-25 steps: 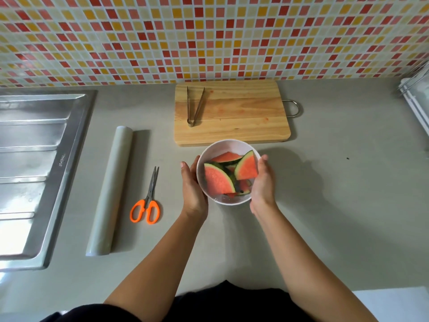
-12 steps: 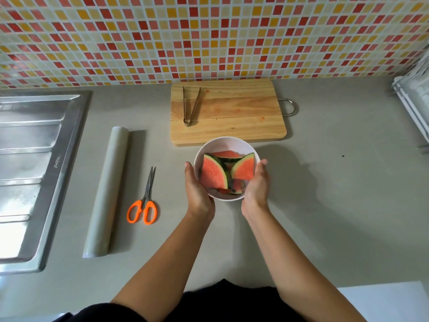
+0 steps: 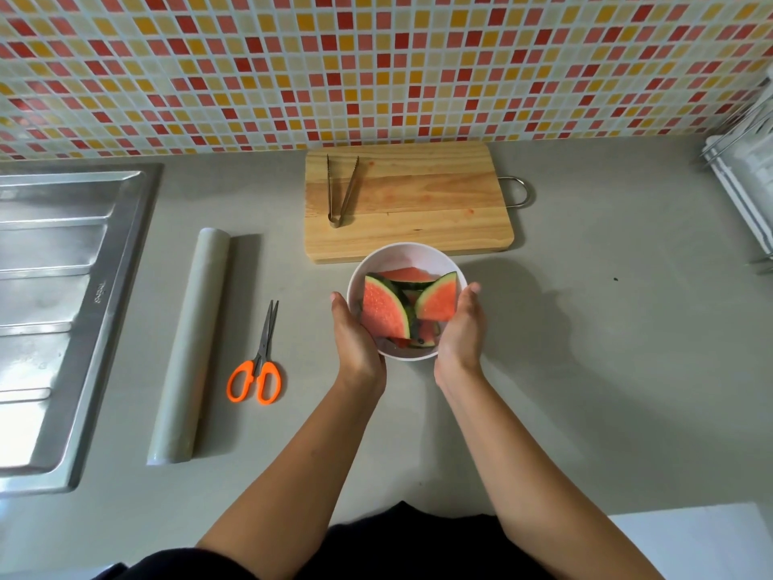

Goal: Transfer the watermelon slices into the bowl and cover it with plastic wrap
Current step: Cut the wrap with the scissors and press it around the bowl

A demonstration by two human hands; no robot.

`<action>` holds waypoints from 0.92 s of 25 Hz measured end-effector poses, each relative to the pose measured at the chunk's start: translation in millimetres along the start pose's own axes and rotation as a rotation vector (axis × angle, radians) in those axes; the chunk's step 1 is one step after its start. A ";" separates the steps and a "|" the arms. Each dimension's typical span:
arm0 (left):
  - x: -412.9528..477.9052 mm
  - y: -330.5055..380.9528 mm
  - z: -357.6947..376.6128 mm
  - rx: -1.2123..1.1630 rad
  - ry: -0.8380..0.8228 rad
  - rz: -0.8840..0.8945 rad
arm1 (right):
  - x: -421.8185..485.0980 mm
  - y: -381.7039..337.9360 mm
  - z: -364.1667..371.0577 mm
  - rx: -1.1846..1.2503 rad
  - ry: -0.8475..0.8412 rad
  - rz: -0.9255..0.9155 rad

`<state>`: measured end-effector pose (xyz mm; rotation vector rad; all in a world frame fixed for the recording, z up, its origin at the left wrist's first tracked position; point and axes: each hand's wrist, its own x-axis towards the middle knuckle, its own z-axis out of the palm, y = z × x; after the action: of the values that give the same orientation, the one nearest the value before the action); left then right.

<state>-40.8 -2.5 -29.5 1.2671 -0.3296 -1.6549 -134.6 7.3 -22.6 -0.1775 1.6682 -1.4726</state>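
A white bowl (image 3: 401, 257) sits on the grey counter just in front of the wooden cutting board (image 3: 426, 203). Several red watermelon slices (image 3: 382, 309) with green rind stand in it. My left hand (image 3: 355, 337) cups the bowl's left side and my right hand (image 3: 462, 328) cups its right side; both touch the bowl's wall. A roll of plastic wrap (image 3: 192, 345) lies lengthwise to the left, apart from my hands.
Orange-handled scissors (image 3: 257, 362) lie between the roll and the bowl. Metal tongs (image 3: 341, 190) rest on the cutting board. A steel sink drainboard (image 3: 54, 311) fills the left edge, and a dish rack (image 3: 744, 177) stands at far right. A tiled wall backs the counter.
The bowl, held between both hands, has shifted slightly left and away from me, closer to the cutting board's front edge. The grip looks unchanged.
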 end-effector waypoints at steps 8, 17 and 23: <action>0.3 0.7 0.0 0.004 0.010 0.048 | -0.1 1.4 1.3 0.001 0.008 0.024; 2.1 12.8 0.6 0.106 -0.072 0.072 | 2.7 10.0 -2.2 -0.010 0.016 0.126; 6.3 11.5 -7.7 0.081 -0.102 0.118 | 5.5 6.9 -2.8 -0.063 -0.010 0.106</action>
<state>-28.0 -10.5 -28.3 1.2015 -0.5283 -1.6225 -136.8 8.0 -31.5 -0.1286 1.6909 -1.3395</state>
